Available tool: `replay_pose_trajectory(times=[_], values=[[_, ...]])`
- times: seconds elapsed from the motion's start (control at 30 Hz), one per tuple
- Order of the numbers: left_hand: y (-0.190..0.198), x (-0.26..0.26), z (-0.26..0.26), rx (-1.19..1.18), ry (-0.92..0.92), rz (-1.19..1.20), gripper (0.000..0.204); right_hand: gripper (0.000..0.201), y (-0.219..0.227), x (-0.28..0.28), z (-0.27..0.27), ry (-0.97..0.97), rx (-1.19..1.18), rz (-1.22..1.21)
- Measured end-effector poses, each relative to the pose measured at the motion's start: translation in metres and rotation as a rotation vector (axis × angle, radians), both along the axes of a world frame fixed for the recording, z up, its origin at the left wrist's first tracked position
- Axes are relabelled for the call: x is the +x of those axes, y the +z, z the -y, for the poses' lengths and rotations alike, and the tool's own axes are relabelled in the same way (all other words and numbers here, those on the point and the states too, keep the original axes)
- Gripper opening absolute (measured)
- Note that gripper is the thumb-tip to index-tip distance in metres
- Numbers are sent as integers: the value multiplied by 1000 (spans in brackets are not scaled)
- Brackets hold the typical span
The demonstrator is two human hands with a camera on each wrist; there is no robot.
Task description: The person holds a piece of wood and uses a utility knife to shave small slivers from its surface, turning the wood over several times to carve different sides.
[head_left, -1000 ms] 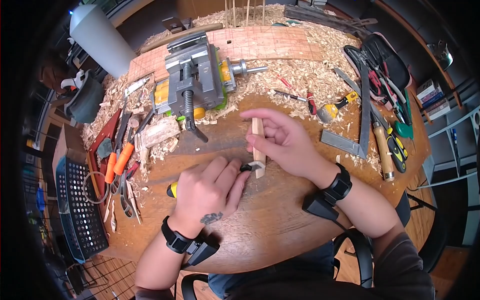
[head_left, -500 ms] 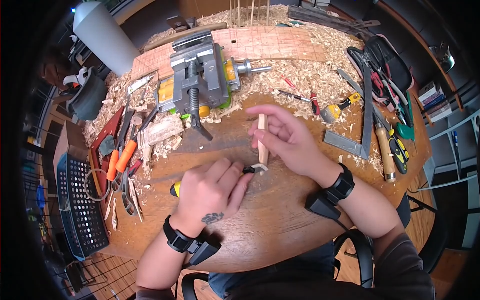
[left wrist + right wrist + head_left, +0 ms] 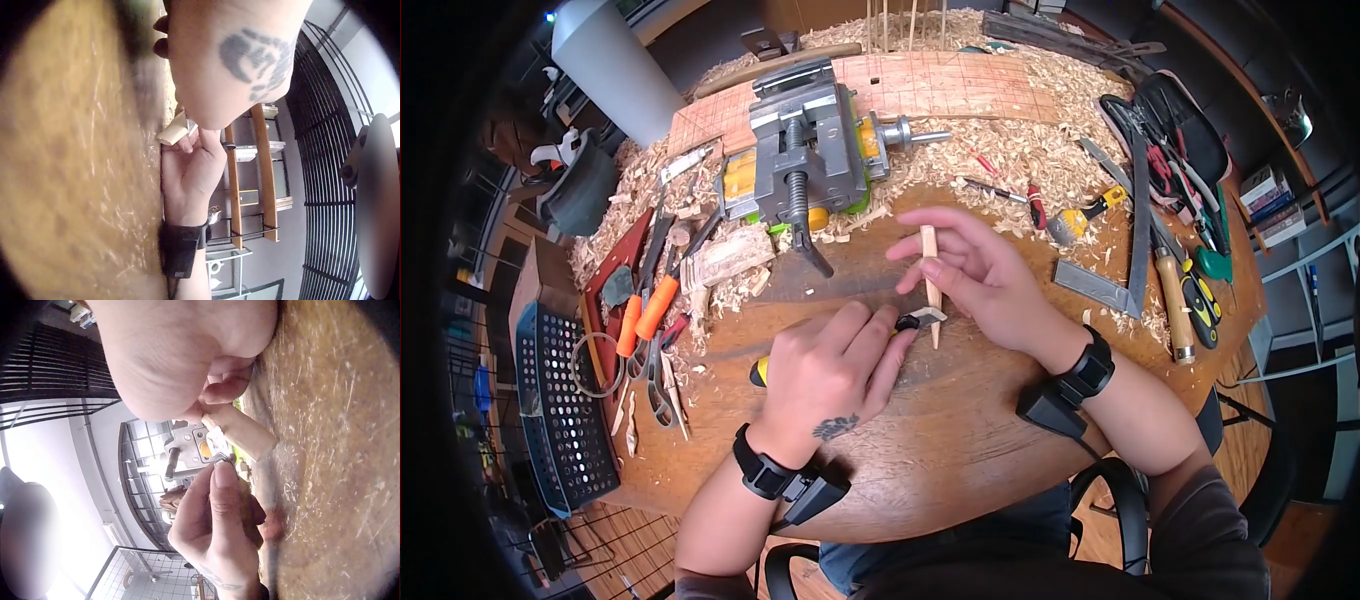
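Observation:
My left hand [image 3: 825, 365] grips a short-bladed knife; the yellow and black end of its handle [image 3: 759, 372] sticks out behind the fist. The small metal blade [image 3: 928, 315] lies across the lower part of a pale wooden stick [image 3: 935, 336]. Thumb and fingers of my right hand [image 3: 990, 285] pinch that stick higher up, its top end standing above the thumb. In the right wrist view the stick [image 3: 247, 433] is a squared piece slanting down toward the tabletop, with the left thumb [image 3: 224, 487] close by the blade.
A metal vise [image 3: 805, 150] stands ahead amid wood shavings [image 3: 1000, 140]. To the right lie a steel square [image 3: 1138, 230], a wooden-handled tool [image 3: 1173, 300] and a tool pouch [image 3: 1190, 130]. Orange-handled tools [image 3: 645, 318], scissors [image 3: 662, 395] and a perforated basket [image 3: 565, 400] are at left.
The wooden stick has turned in my right fingers and shows a narrower side. The blade moved from its lower end to a little higher along it. The head view has shifted slightly.

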State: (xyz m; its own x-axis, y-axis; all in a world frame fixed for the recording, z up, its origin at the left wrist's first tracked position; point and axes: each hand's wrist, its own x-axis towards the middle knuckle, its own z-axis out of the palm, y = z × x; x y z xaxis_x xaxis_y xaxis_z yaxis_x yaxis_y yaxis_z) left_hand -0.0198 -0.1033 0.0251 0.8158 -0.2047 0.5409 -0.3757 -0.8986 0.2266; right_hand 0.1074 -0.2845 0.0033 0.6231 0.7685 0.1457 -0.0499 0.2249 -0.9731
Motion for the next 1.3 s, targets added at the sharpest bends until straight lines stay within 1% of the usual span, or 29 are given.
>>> replay_pose_trajectory(times=[0.03,0.43,0.53,0.63,0.77,0.83,0.97,1.1,1.2,1.27,1.3], values=[[-1,0,-1,12,-28,19,19,44,1,0,0,0,-6,-7],[1,-5,-3,99,-97,-36,15,44,2,0,1,-2,-11,-2],[3,-7,-3,111,-135,-95,18,44,-1,0,1,0,9,13],[1,-9,2,118,-146,-74,18,44,0,0,1,-9,-7,12],[1,-5,0,39,-148,-62,19,43,0,0,1,-11,-9,5],[4,-2,2,60,-52,-1,17,43,-2,-1,1,-8,2,-11],[1,3,3,27,-24,38,17,43,-1,-2,0,-2,1,-8],[1,-1,0,26,-39,2,17,43,-1,-2,0,-4,1,-28],[2,-9,1,85,-49,-53,17,43,-2,-1,0,-6,10,-27],[-1,-12,2,156,-120,-63,16,43,-2,0,0,-7,17,-36],[-2,-11,2,156,-120,-63,16,42,-3,0,0,-13,15,-31]])
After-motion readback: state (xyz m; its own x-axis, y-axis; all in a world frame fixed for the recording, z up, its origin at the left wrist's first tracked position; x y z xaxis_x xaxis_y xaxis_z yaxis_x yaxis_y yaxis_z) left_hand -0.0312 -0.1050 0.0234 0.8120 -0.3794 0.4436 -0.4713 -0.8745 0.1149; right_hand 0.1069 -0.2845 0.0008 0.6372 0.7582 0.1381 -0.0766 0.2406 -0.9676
